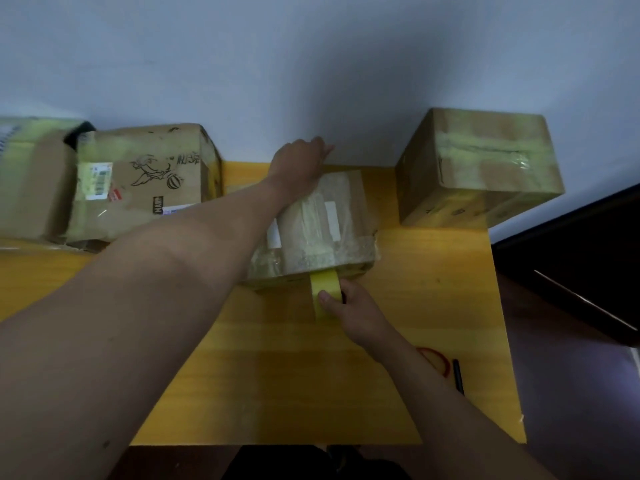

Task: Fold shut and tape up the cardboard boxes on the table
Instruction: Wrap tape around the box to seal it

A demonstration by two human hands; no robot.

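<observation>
A closed cardboard box (325, 223) lies in the middle of the yellow table (433, 306), its top covered with clear and yellowish tape. My left hand (299, 159) reaches over the box and rests on its far edge, fingers curled over it. My right hand (349, 306) grips a roll of yellow tape (323, 296) just in front of the box's near side. A strip runs from the roll up onto the near edge of the box. Most of the roll is hidden by my fingers.
A taped box (481, 168) stands at the back right. A printed box (145, 181) and another box (31, 181) sit at the back left. A red ring (438, 360) and a black pen (458, 375) lie near the right edge. A wall rises behind.
</observation>
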